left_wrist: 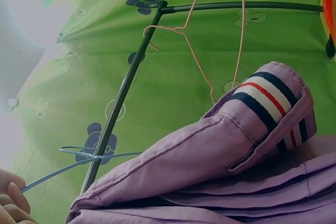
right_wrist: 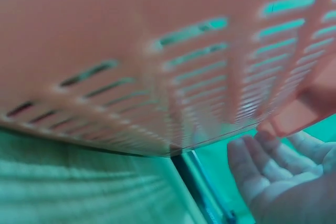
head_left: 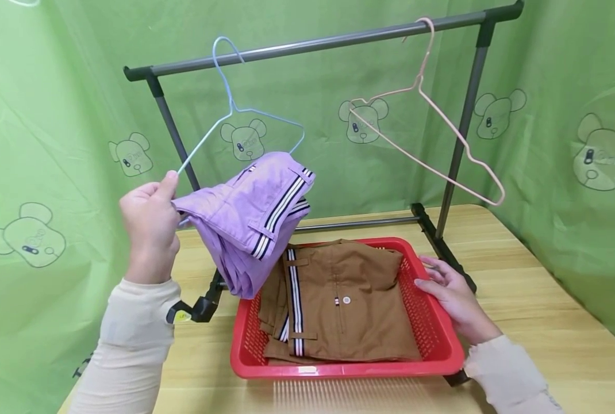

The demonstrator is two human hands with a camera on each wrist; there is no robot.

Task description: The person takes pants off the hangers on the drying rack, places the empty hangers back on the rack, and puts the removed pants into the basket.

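My left hand (head_left: 149, 227) grips the lower left corner of a light blue hanger (head_left: 204, 140), which hooks over the rack's bar. Folded purple trousers (head_left: 235, 210) with a striped waistband drape over this hanger, beside the left fingers. In the left wrist view, the trousers fill the lower right, and the hand shows only at the left edge. At the right side of a red basket (head_left: 338, 371), my right hand (head_left: 452, 296) holds the rim, thumb on top and fingers outside. Folded brown trousers (head_left: 349, 310) with a striped waistband and white button lie inside the basket.
A dark metal clothes rack (head_left: 338, 40) stands on the wooden table (head_left: 545, 322), its feet flanking the basket. An unloaded pink hanger (head_left: 442, 115) hangs at the right of the bar. Green curtains (head_left: 297, 92) with bear prints enclose the back and sides.
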